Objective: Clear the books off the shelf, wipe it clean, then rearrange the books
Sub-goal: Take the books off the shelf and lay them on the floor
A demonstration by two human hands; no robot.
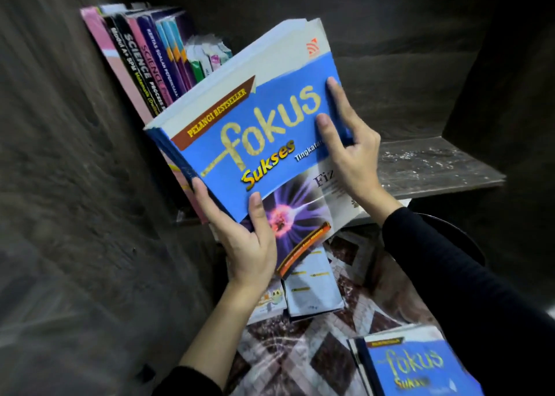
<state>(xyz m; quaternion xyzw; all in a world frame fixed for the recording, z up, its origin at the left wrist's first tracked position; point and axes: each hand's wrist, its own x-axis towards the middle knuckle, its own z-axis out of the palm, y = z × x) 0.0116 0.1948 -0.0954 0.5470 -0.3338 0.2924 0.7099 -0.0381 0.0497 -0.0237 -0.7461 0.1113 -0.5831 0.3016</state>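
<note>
- Head camera view, looking down: a thick blue book [264,131] is held up in the air by both hands, in front of a dark wooden shelf [435,167]. It is tilted, with its top edge leaning up and away to the right.
- The left hand [243,242] grips the book at its lower left corner. The thumb lies flat on the front cover near the bottom edge, and the other fingers curl round behind. One fingertip shows at the spine side.
- The right hand [356,155] holds the book's right edge. Two fingers [326,122] are spread apart and pressed on the cover beside the big yellow lettering, while the rest of the hand wraps the edge, so the book is clamped between fingers and palm.
- A row of books [144,62] stands at the left end of the shelf, leaning left, with the spines facing out. The held book's upper left edge overlaps them in this view; whether it touches them cannot be told.
- The right part of the shelf board shows pale specks and dust.
- Below, on the patterned floor [360,311], a pale book [312,287] lies under the held one, and a second blue book [414,365] lies near the bottom right corner.
- Both forearms wear dark sleeves [450,275].
</note>
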